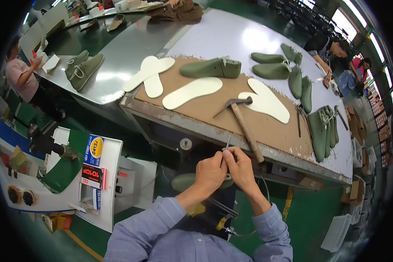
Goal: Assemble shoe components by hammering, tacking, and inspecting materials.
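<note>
My left hand and my right hand meet at the front edge of the workbench, fingers pinched together. A thin metal rod sticks up from between them; its lower end is hidden by my fingers. Below and partly behind my hands is a green shoe last. On the brown board just beyond lies a hammer, its wooden handle reaching over the near edge. White insoles lie around it, two of them overlapping, beside a green last on its side.
More green lasts and pincers occupy the bench's right side. At left, a white machine table carries small boxes. A metal-topped table holds green shoes. Other people work at the far right and left.
</note>
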### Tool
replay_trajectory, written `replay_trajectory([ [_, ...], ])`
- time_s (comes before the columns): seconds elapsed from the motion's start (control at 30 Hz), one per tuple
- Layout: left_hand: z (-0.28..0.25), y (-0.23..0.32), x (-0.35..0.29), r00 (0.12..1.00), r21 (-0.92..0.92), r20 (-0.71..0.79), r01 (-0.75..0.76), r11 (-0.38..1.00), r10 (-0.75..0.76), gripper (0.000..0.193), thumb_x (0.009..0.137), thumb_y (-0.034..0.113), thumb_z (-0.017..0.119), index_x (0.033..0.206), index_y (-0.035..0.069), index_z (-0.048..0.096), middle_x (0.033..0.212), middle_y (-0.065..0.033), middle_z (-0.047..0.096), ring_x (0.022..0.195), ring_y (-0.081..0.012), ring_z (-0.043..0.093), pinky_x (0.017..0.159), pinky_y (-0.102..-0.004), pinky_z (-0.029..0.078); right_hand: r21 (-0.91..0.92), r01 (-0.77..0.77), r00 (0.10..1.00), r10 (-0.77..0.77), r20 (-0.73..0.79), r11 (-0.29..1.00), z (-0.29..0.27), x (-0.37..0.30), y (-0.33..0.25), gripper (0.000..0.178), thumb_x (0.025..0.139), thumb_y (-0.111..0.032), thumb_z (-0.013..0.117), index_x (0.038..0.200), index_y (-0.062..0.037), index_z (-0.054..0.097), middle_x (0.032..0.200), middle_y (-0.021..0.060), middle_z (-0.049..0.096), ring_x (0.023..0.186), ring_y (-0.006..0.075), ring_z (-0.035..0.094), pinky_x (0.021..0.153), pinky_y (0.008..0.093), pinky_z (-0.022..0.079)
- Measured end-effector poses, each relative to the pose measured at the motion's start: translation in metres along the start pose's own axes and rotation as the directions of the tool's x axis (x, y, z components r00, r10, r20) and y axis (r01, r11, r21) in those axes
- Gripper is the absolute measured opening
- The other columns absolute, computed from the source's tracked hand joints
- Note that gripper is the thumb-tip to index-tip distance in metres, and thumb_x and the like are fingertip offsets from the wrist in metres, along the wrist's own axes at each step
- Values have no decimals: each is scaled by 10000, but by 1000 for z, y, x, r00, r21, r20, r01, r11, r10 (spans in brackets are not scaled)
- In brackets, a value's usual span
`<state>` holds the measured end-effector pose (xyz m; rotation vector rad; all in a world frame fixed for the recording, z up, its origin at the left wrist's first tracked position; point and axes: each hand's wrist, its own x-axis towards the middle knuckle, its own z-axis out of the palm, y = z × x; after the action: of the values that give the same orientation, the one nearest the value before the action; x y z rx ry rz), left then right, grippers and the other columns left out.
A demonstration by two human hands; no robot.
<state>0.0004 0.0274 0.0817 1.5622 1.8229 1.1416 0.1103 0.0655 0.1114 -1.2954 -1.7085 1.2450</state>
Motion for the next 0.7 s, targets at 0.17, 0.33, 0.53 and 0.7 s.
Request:
replay_trajectory([
  [0.17, -19, 2, -18, 971, -146, 20, -233, 962, 238, 481, 755, 131, 747, 1185, 49, 547, 1010, -119, 610, 967, -300, 577, 833, -394, 471, 177, 164, 956, -112, -269, 970, -31, -19, 3, 264, 1037, -214, 371, 945, -21, 527, 782, 76, 612, 773, 161, 577, 756, 322, 482],
  [0.33, 19, -66, -49, 954, 202, 173, -278, 939, 245, 572, 708, 301, 798, 1197, 107, 574, 1118, -70, 635, 1066, -274, 574, 937, -440, 401, 705, -38, 996, 83, -30, 708, -24, -52, -43, 221, 1032, -257, 420, 994, -45, 469, 624, -18, 382, 522, 71, 305, 488, 244, 298],
  [0.53, 18, -84, -48, 952, 55, 225, -226, 972, 209, 479, 681, 384, 792, 1082, 159, 657, 1081, -12, 650, 1068, -234, 577, 906, -400, 398, 45, 198, 950, -181, -256, 979, -39, -60, -44, 112, 973, -119, 553, 1011, -13, 547, 694, -3, 487, 585, 46, 430, 499, 219, 362],
  [0.7, 14, -89, -47, 895, 30, 399, -233, 972, 202, 429, 689, 343, 774, 1055, 145, 670, 1037, -45, 672, 1047, -220, 595, 907, -379, 398, -571, 340, 938, -315, 147, 747, -36, -61, 29, 96, 854, -84, 648, 948, -67, 659, 775, 123, 628, 642, 289, 624, 559, 362, 499],
])
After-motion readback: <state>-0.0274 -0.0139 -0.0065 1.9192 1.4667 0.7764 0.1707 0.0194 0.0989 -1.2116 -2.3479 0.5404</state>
